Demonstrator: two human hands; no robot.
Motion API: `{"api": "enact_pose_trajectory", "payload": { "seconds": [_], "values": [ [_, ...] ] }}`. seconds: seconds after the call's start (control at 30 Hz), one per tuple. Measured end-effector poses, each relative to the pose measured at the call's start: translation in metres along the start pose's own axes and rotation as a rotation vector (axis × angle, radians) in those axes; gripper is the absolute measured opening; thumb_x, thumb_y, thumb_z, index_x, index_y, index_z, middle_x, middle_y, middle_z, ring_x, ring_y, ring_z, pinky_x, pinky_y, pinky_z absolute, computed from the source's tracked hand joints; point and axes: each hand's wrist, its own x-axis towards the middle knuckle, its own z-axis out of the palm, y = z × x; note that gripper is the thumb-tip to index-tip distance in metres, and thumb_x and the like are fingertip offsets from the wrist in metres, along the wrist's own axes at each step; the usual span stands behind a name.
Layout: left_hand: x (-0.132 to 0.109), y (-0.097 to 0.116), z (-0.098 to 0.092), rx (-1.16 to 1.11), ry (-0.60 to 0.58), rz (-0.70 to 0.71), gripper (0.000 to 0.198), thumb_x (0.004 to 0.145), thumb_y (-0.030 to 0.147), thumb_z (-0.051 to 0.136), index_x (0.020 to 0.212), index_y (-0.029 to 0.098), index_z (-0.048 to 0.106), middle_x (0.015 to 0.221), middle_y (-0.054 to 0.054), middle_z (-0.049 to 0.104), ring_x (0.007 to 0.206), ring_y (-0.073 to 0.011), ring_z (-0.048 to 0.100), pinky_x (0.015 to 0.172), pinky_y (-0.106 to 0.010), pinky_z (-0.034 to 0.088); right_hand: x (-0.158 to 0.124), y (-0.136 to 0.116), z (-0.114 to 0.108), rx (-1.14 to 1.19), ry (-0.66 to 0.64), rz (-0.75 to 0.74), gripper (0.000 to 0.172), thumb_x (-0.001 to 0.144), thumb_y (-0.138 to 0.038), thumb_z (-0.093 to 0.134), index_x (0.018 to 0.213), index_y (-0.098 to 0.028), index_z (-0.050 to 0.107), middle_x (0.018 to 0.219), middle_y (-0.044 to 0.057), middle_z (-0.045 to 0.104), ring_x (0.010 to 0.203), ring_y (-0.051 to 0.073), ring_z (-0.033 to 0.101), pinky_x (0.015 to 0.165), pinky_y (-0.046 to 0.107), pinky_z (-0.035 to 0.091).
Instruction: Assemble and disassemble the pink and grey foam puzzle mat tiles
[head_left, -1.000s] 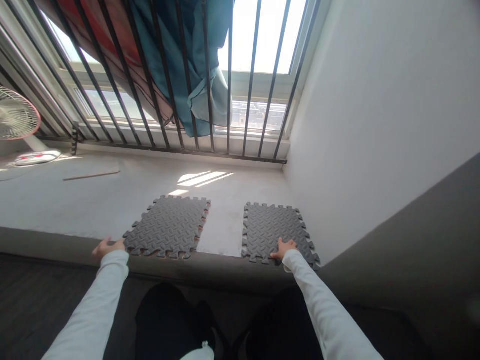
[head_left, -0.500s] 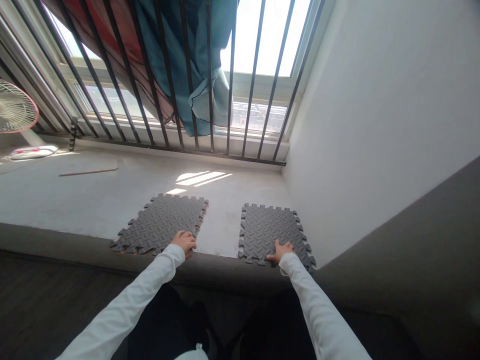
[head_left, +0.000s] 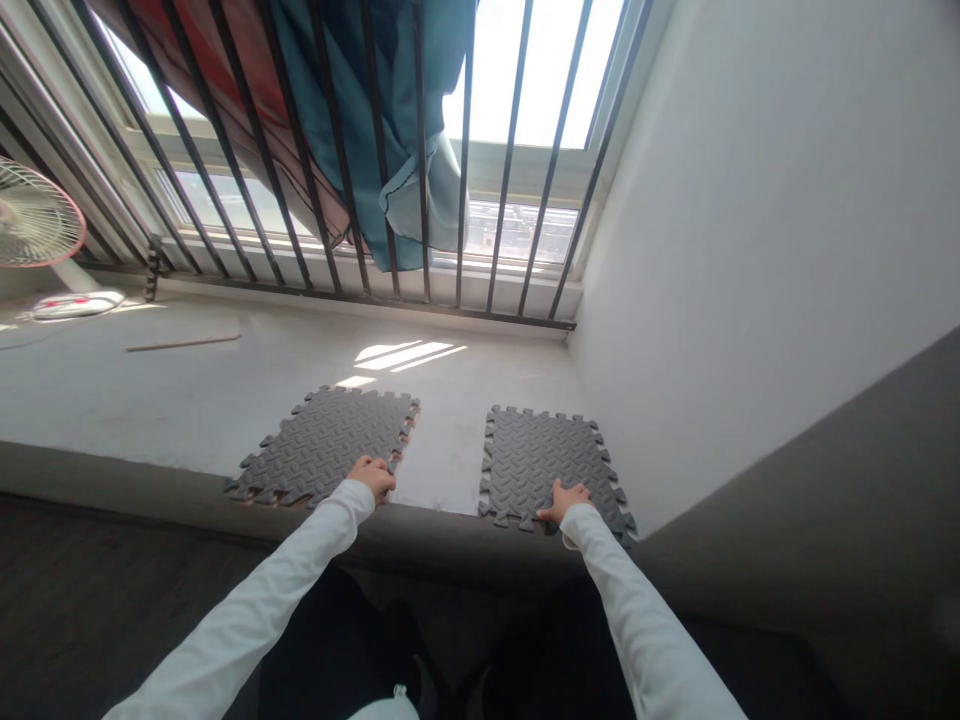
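Observation:
Two dark grey interlocking foam mats with notched edges and a raised tread pattern lie apart on a pale ledge (head_left: 439, 450). My left hand (head_left: 373, 478) is closed at the near right corner of the left foam mat (head_left: 330, 440), its fingers bent over the edge. On the right foam mat (head_left: 544, 455), my right hand (head_left: 566, 499) grips the near edge, thumb to the left and fingers curled on top. That mat's near edge reaches slightly past the ledge's front. The undersides of both mats are hidden.
Dark metal bars (head_left: 379, 150) stand along the back before a window and a blue-green curtain (head_left: 345, 120). A white wall (head_left: 735, 220) borders the ledge on the right. At far left are a fan (head_left: 37, 220) and a thin stick (head_left: 184, 343).
The view has shifted very slightly. Both hands stay at the same places on the mats, and neither mat has visibly moved on the ledge.

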Motion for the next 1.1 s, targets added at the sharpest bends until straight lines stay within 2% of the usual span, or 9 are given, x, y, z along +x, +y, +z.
{"api": "enact_pose_trajectory", "payload": {
  "seconds": [0.17,0.27,0.37,0.5,0.6,0.67,0.83,0.97,1.1],
  "values": [
    [-0.004,0.002,-0.002,0.028,0.014,0.010,0.024,0.063,0.016,0.062,0.084,0.028,0.064,0.101,-0.003,0.065,0.109,-0.0211,0.043,0.093,-0.044,0.025,0.002,0.001,0.002,0.008,0.003,-0.005,0.098,0.060,-0.060,0.062,0.136,-0.014,0.020,0.134,0.030,0.023,0.124,0.038,0.025,0.090,0.046,0.031],
    [-0.011,0.015,-0.007,0.045,0.033,-0.026,0.026,0.063,0.012,0.059,0.085,0.026,0.062,0.105,-0.002,0.062,0.111,-0.0218,0.042,0.095,-0.048,0.023,0.003,0.001,0.003,0.022,0.020,-0.012,0.094,0.062,-0.056,0.062,0.136,-0.013,0.022,0.134,0.030,0.025,0.124,0.038,0.025,0.090,0.045,0.031],
    [-0.014,0.051,-0.012,0.025,0.097,-0.017,0.029,0.068,0.014,0.053,0.095,0.024,0.060,0.117,-0.006,0.055,0.115,-0.0229,0.039,0.099,-0.048,0.022,0.001,0.001,0.002,0.047,0.049,-0.015,0.090,0.063,-0.051,0.064,0.134,-0.012,0.025,0.133,0.029,0.028,0.123,0.038,0.028,0.089,0.044,0.033],
    [-0.005,0.123,-0.016,-0.060,0.110,0.105,0.027,0.075,0.028,0.048,0.100,0.026,0.057,0.116,-0.003,0.056,0.112,-0.0197,0.042,0.098,-0.039,0.027,-0.003,0.004,0.003,0.120,0.104,-0.026,0.083,0.061,-0.043,0.067,0.131,-0.013,0.033,0.130,0.026,0.034,0.120,0.037,0.033,0.088,0.043,0.036],
    [0.008,0.167,-0.019,-0.134,0.094,0.123,0.027,0.075,0.031,0.049,0.099,0.022,0.057,0.112,-0.005,0.058,0.111,-0.0215,0.043,0.095,-0.041,0.029,-0.008,0.010,0.010,0.243,0.212,-0.086,0.066,0.070,-0.036,0.058,0.129,-0.013,0.037,0.128,0.022,0.041,0.120,0.031,0.036,0.092,0.040,0.035],
    [0.016,0.183,-0.021,-0.134,0.081,0.091,0.027,0.074,0.027,0.051,0.099,0.020,0.057,0.112,-0.008,0.058,0.111,-0.0230,0.043,0.092,-0.041,0.031,-0.013,0.017,0.020,0.361,0.310,-0.111,0.058,0.075,-0.032,0.051,0.128,-0.011,0.039,0.127,0.018,0.044,0.121,0.027,0.037,0.096,0.038,0.034],
    [0.027,0.188,-0.021,-0.118,0.079,0.064,0.024,0.078,0.014,0.040,0.096,0.018,0.056,0.107,-0.010,0.060,0.110,-0.0223,0.045,0.085,-0.039,0.035,-0.033,0.034,0.054,0.673,0.548,-0.132,0.052,0.072,-0.030,0.047,0.119,-0.007,0.050,0.121,0.015,0.051,0.116,0.024,0.043,0.097,0.036,0.036],
    [0.032,0.183,-0.021,-0.106,0.092,0.126,0.023,0.076,0.012,0.042,0.094,0.020,0.055,0.104,-0.008,0.061,0.107,-0.0212,0.046,0.083,-0.037,0.038,-0.052,0.039,0.077,0.893,0.677,-0.142,0.051,0.067,-0.035,0.047,0.109,-0.007,0.058,0.113,0.014,0.058,0.107,0.024,0.052,0.093,0.037,0.041],
    [0.031,0.172,-0.038,-0.086,0.278,0.224,0.023,0.069,0.010,0.046,0.088,0.020,0.053,0.098,-0.006,0.060,0.093,-0.0187,0.053,0.074,-0.032,0.043,-0.068,0.033,0.084,1.018,0.739,-0.210,0.053,0.066,-0.041,0.044,0.105,-0.008,0.060,0.110,0.015,0.059,0.105,0.024,0.053,0.093,0.037,0.042]
  ]
}}
